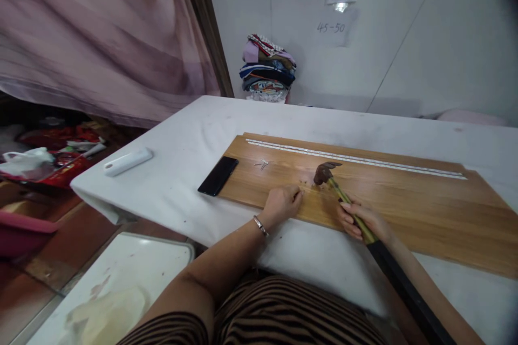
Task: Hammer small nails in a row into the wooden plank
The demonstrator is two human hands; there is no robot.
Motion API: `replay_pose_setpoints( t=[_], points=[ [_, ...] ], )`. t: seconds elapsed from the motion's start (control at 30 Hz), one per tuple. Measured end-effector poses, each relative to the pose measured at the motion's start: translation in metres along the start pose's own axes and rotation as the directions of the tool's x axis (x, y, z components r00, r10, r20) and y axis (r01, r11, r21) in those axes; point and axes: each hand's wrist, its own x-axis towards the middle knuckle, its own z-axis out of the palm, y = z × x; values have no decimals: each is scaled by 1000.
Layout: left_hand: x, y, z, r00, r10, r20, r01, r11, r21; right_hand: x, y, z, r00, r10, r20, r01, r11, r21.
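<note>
I have the right hand [369, 216] clamped around a hammer [386, 261], its head low at a wooden board [404, 205] on a white table [174, 145], as the left hand [283, 202] rests just left of it, fingers curled together, whether on anything I cannot tell. Loose nails [263, 163] lie farther left, two pale strips [348, 159] line the far side, and a black phone [218, 176] covers part of the board's left end. On my feed, folded clothes [268, 70] are stacked at the far wall.
</note>
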Motion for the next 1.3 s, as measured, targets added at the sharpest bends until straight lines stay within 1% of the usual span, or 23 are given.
replay_pose_setpoints(
  t=[0.13,0.3,0.5,0.83,1.13,1.3],
  points=[
    [-1,-1,2,1000,4,-11,-3,1000,2,0,2,-2,1000,4,-2,-4,1000,22],
    [-1,-1,0,1000,10,-5,-10,1000,-8,2,3,-3,1000,-5,-9,5,1000,9],
    [0,0,-2,1000,-15,26,16,1000,-4,1,1,-1,1000,-13,-1,13,1000,-11],
    [1,-2,-1,1000,0,1,0,1000,9,0,-3,1,999,-41,4,41,997,58],
    [1,0,-1,1000,-18,14,17,1000,18,-1,-4,4,1000,-27,7,26,999,42],
    [2,1,-1,1000,-9,-5,9,999,38,0,-4,3,999,-22,28,21,999,49]
  ],
)
